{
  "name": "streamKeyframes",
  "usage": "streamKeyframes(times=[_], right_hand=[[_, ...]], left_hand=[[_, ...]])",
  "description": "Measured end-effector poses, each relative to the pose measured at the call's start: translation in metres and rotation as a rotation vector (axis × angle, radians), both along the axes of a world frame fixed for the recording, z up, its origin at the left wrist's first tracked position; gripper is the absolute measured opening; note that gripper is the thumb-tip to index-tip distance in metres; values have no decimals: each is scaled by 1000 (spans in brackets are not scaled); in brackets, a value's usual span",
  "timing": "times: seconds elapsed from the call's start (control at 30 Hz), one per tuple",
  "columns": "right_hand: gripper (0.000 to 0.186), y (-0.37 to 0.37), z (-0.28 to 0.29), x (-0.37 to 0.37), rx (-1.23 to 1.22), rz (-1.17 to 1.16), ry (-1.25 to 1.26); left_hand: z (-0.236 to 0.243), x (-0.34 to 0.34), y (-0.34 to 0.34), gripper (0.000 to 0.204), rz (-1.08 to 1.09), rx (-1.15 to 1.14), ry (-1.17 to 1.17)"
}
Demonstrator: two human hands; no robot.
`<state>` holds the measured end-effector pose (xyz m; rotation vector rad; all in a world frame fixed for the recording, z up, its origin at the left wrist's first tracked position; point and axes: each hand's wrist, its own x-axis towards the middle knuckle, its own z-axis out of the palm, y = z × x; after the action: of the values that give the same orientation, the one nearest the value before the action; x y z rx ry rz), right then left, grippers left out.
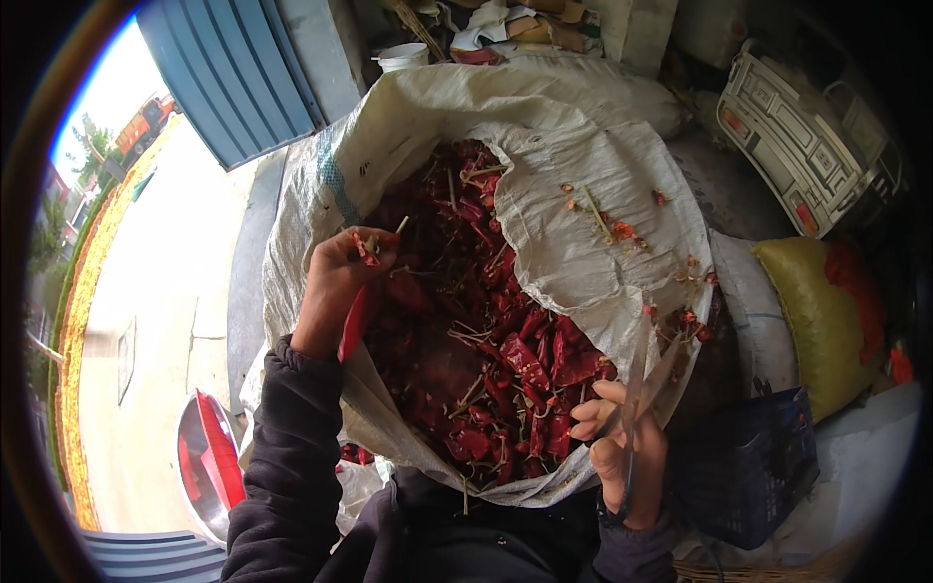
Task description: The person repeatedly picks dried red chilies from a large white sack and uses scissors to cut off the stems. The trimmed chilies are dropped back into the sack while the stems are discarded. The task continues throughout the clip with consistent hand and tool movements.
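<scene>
Pepper (pixel 355 323), red and dried, hangs pinched in the left hand (pixel 338 275) at a white sack's (pixel 593 257) left rim; probably light and brittle, best held gently near its top. The right hand (pixel 646 459) holds blurred scissors (pixel 632 418).

Red peppers (pixel 525 364), white blue-striped sack (pixel 573 219), yellow bag (pixel 807 321), dark-blue crate (pixel 758 476)
</scene>
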<state>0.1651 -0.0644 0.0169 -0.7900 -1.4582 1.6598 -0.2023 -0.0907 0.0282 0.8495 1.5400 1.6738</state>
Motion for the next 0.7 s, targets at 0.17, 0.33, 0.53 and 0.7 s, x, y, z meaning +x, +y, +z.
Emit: streamKeyframes(times=[0.17,0.33,0.53,0.7], right_hand=[[67,2,-1,-8,5,141,9],[56,14,-17,-21,263,35,-171],[45,50,-12,-4,572,-436,-341],[45,72,-16,28,489,-628,-355]], left_hand=[[2,-10,3,35,58,-80,450],[11,10,5,46,66,-166,509],[-11,2,-5,60,212,-49,816],[-34,10,8,58,-52,-208,1102]])
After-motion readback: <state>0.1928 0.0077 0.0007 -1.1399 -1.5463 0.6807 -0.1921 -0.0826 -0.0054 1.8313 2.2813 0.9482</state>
